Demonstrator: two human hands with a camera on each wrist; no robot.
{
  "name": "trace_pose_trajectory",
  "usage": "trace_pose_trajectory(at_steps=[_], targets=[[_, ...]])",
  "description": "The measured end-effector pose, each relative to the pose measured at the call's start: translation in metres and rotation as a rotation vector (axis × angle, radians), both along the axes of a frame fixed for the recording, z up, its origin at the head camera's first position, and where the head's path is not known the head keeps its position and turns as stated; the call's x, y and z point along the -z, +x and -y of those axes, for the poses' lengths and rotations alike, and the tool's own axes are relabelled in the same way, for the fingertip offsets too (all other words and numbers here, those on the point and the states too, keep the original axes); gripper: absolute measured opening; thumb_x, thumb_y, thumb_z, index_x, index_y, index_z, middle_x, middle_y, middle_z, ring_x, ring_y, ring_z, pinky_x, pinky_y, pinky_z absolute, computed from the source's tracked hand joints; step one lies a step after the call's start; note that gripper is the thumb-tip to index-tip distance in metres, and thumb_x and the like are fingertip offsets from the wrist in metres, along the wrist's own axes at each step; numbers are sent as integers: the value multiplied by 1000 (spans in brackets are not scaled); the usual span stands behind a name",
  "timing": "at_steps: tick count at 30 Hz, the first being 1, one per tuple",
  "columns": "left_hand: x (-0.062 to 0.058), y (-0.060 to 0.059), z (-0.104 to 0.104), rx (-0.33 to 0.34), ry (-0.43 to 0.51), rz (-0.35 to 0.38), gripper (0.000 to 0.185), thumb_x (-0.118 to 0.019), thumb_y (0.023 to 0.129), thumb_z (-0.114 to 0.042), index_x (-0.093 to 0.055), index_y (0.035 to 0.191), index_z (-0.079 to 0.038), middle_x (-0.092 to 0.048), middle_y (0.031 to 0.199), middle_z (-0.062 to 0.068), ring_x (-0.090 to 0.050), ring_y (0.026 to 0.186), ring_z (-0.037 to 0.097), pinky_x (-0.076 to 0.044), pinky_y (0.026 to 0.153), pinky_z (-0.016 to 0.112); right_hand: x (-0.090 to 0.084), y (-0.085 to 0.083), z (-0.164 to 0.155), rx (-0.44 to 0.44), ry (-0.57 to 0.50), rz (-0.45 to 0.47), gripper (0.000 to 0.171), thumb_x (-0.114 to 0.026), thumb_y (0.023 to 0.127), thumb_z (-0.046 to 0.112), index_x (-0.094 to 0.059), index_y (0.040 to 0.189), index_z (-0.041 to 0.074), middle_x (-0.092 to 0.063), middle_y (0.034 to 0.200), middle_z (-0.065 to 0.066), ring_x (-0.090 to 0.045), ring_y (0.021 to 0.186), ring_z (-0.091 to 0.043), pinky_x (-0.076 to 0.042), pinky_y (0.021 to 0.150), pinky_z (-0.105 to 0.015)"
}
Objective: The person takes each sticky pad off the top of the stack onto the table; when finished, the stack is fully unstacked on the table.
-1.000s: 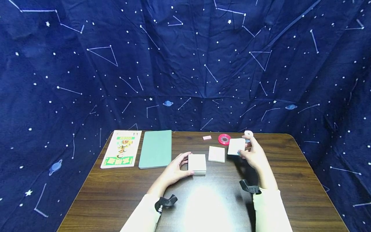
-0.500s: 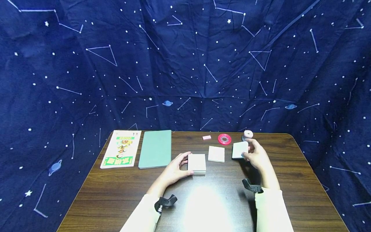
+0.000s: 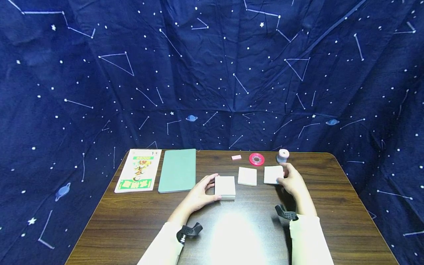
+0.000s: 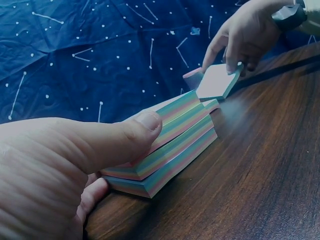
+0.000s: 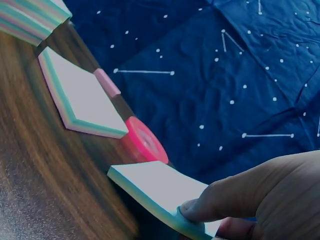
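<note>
A thick stack of pastel-edged sticky notes (image 3: 225, 187) lies on the dark wooden table (image 3: 132, 224). My left hand (image 3: 211, 188) grips the stack's left side, with the thumb (image 4: 142, 131) on its top edge. My right hand (image 3: 284, 177) pinches a thinner white pad (image 3: 273, 174) at its right edge, with the thumb (image 5: 220, 200) on top. That pad (image 5: 157, 190) is tilted just over the tabletop, and I cannot tell whether it touches. Another thin pad (image 3: 247, 176) lies flat between the two.
Behind the pads are a small pink block (image 3: 236, 157), a red tape roll (image 3: 256, 159) and a small pale spool (image 3: 283, 155). A green notebook (image 3: 177, 170) and a colourful booklet (image 3: 139, 170) lie at the left. Starry blue cloth surrounds the table.
My right hand has brought the thin pad down and slightly right, level with the middle pad. The left hand and the stack have stayed still.
</note>
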State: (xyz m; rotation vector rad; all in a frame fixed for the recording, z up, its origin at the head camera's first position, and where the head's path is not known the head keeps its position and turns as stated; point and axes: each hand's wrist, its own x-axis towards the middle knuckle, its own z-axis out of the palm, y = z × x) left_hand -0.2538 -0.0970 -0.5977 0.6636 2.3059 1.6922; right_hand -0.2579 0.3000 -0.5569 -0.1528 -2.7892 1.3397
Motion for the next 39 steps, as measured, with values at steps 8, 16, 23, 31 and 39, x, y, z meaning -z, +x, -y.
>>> trace_pose_trajectory(at_steps=[8, 16, 23, 31, 39], targets=[[0, -3, -2, -11, -13, -16, 92, -93, 88, -12, -43, 165, -2, -53, 159, 19, -59, 146, 38, -53, 125, 33, 6, 0, 0, 47, 117, 12, 66, -74, 84, -1, -52, 147, -3, -71, 117, -30, -69, 102, -41, -57, 81, -44], [-1, 1, -1, -8, -8, 17, 92, -92, 89, -13, -42, 165, -2, -51, 161, 21, -59, 146, 40, -52, 125, 37, 10, -2, 1, 41, 148, 9, 68, -72, 82, -1, -52, 146, -7, -69, 125, -35, -67, 111, -49, -56, 97, -64], [-2, 1, -1, -12, -5, 15, 91, -92, 89, -14, -43, 165, -3, -51, 160, 21, -60, 145, 39, -52, 125, 39, 11, -1, 0, 45, 159, 28, 70, -74, 81, 0, -53, 147, -6, -64, 123, -36, -61, 113, -47, -54, 97, -64], [-1, 1, -1, -19, -23, 20, 91, -92, 89, -16, -43, 165, -4, -50, 162, 21, -60, 145, 39, -52, 125, 40, 12, -1, 0, 54, 155, 41, 72, -73, 80, 3, -52, 149, -4, -59, 131, -38, -54, 121, -49, -53, 101, -66], [-1, 0, -1, -16, -25, 7, 91, -92, 89, -17, -43, 165, -4, -51, 160, 19, -61, 145, 38, -53, 125, 35, 15, -2, -1, 47, 178, 60, 78, -71, 80, 9, -50, 153, -8, -51, 136, -42, -53, 126, -54, -53, 108, -69]])
